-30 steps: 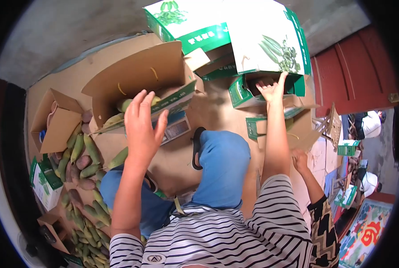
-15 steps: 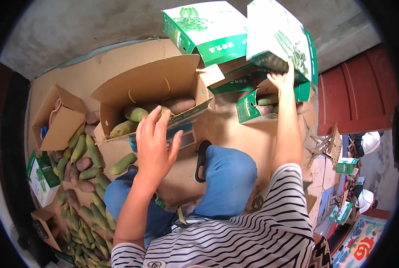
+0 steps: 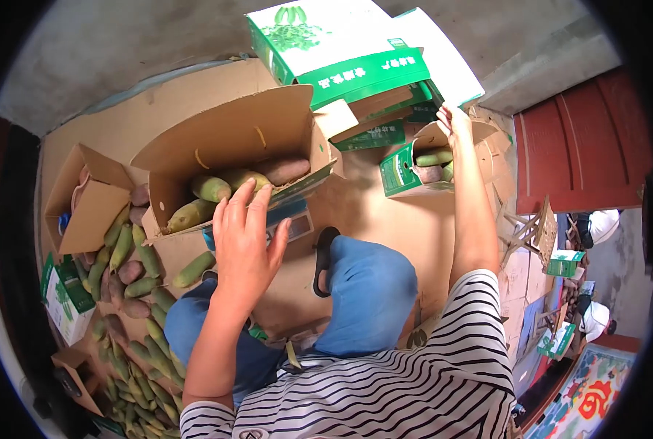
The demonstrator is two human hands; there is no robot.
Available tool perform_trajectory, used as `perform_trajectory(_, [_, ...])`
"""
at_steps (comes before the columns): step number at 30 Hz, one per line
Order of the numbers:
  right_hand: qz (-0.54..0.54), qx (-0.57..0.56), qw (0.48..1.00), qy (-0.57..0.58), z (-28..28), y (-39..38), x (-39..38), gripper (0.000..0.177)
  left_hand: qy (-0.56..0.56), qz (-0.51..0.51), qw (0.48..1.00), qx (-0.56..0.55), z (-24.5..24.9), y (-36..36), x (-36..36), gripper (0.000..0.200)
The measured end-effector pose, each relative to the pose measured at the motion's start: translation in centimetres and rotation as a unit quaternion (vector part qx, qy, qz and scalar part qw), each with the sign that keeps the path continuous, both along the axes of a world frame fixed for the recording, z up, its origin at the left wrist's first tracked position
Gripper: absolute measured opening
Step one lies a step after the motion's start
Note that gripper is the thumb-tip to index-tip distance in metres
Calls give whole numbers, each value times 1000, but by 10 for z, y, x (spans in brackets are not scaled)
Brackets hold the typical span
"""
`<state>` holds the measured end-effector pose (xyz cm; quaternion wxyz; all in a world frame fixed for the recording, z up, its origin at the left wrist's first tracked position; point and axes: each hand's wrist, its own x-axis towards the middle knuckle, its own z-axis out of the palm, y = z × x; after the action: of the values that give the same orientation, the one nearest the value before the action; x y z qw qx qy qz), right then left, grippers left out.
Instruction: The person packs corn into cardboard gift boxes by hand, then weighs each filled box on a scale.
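Note:
My left hand (image 3: 244, 238) hovers at the front edge of a large brown cardboard box (image 3: 224, 110), fingers spread and holding nothing. Inside the box lie green radishes (image 3: 211, 188) and a reddish sweet potato (image 3: 286, 171). My right arm reaches forward, and my right hand (image 3: 452, 124) has its fingers bent at the lower edge of a tilted white-and-green carton (image 3: 440, 55). Just below that hand stands a small open green box (image 3: 398, 173) with radishes and a reddish root in it. A printed white-and-green carton (image 3: 323, 33) rests on top of other boxes beside the tilted one.
Loose green radishes (image 3: 155, 351) and reddish roots (image 3: 130, 272) cover the floor at left. Near them are a brown box (image 3: 96, 212) and a green-white carton (image 3: 65, 296). A wooden stool (image 3: 535, 230) stands at right, with people in white hats (image 3: 597, 322) beyond.
The carton at my right hand has shifted back and left and now leans behind the printed carton. My right hand has moved slightly left. My left hand stays spread by the large box.

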<state>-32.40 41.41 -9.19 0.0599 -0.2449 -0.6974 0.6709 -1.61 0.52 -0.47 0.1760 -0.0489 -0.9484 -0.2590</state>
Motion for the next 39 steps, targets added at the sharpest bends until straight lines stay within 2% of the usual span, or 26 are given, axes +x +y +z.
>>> perform_trajectory(5, [18, -41, 999, 15, 10, 13, 28, 33, -1, 1, 1000, -12, -2, 2, -1, 49])
perform_trajectory(8, [95, -46, 994, 9, 21, -3, 59, 32, -11, 5, 1000, -19, -2, 4, -1, 49])
perform_trajectory(12, [220, -2, 974, 53, 52, -60, 102, 29, -12, 0, 1000, -15, -4, 4, 1, 49])
perform_trajectory(14, [354, 63, 928, 101, 76, -101, 132, 31, -3, -1, 1000, -13, -3, 4, 2, 48])
perform_trajectory(16, [437, 106, 884, 129, 107, -154, 174, 26, 12, -4, 1000, -3, -4, 4, 2, 48])
perform_trajectory(17, [479, 224, 830, 179, 116, -174, 191, 24, 18, -5, 1000, 2, -4, 4, 3, 48])
perform_trajectory(18, [502, 309, 774, 231, 123, -194, 208, 23, 19, -4, 1000, 2, -4, 3, 3, 48])
perform_trajectory(19, [518, 371, 739, 221, 136, -213, 227, 25, 20, -5, 1000, 3, -5, 2, 3, 48])
perform_trajectory(22, [509, 446, 669, 308, 139, -249, 256, 25, 20, -7, 1000, 2, -4, -3, 6, 47])
perform_trajectory(26, [486, 343, 744, 305, 124, -263, 251, 24, 21, 8, 1000, -8, -5, -14, 13, 47])
perform_trajectory(28, [486, 166, 840, 176, 96, -245, 221, 26, 22, 18, 1000, 2, -1, -19, 17, 47])
perform_trajectory(29, [425, 53, 897, 108, 82, -230, 202, 28, 22, 22, 999, 7, 0, -21, 19, 46])
perform_trajectory(30, [353, -62, 933, 36, 68, -214, 185, 30, 21, 27, 999, 13, 1, -24, 22, 46])
perform_trajectory(33, [212, -94, 973, -7, 14, -163, 152, 32, 35, 36, 999, 14, 5, -31, 25, 47])
perform_trajectory(36, [105, -111, 983, -102, -49, -134, 133, 25, 29, 44, 999, 7, 8, -34, 28, 48])
perform_trajectory(38, [79, -153, 974, -150, -93, -124, 119, 23, 9, 49, 999, -9, 7, -35, 28, 50])
perform_trajectory(39, [73, -166, 969, -170, -110, -123, 111, 28, -7, 52, 998, -22, 7, -35, 27, 53])
